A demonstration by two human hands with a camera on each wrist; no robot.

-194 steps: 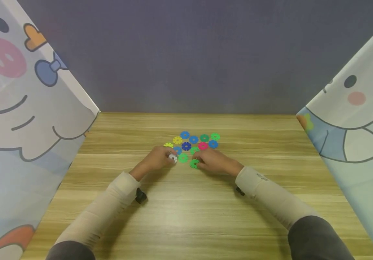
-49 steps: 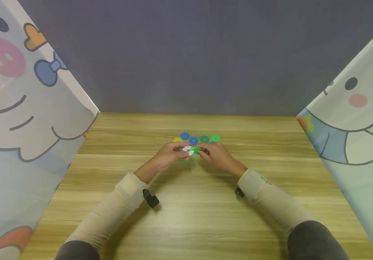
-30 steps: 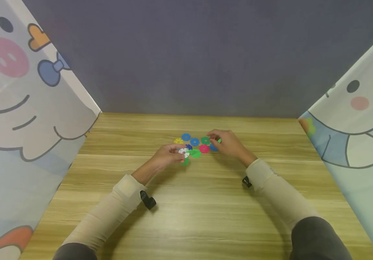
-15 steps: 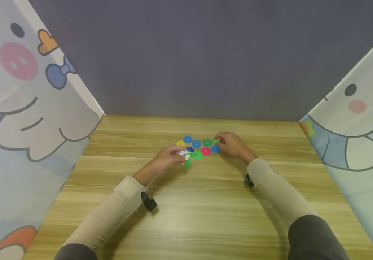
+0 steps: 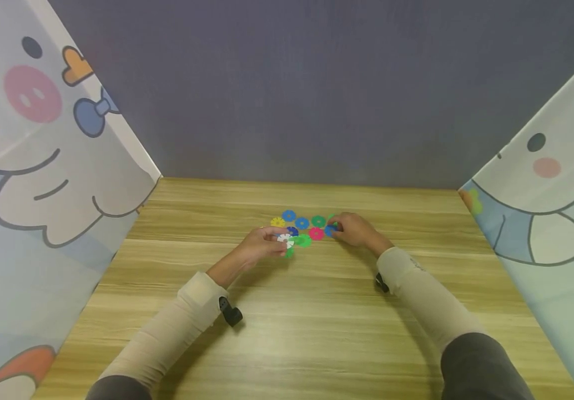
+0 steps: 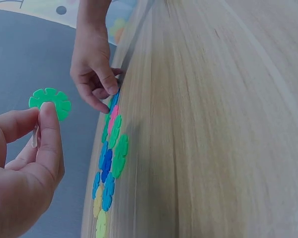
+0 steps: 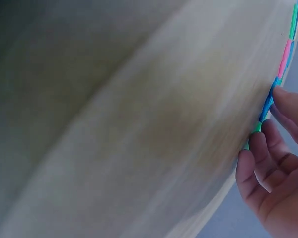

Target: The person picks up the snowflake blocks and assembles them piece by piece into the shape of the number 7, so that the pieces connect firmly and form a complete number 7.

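Observation:
My left hand (image 5: 257, 244) pinches a white interlocking disc (image 5: 285, 240), its notched rim facing up toward the head camera. A green interlocking disc (image 6: 49, 101) is slotted into the white one and sticks out past my fingertips in the left wrist view. At the right end of the disc group, my right hand (image 5: 356, 229) has its thumb and forefinger at the edges of a blue interlocking disc (image 5: 330, 231). The right wrist view shows the thumb right on that blue disc (image 7: 268, 101), with the other fingers loosely curled beside it. A light green disc (image 5: 333, 218) lies partly behind these fingers.
Flat on the wooden table (image 5: 292, 322) lie several more discs: a pink one (image 5: 316, 234), a dark green one (image 5: 318, 221), a yellow one (image 5: 277, 222) and several blue ones. A grey panel (image 5: 287, 89) stands behind, with cartoon-printed panels on both sides.
The white and green discs, separate earlier, are joined in my left hand. My right hand has left the green disc, reached to the light green one, then shifted toward me onto the blue one.

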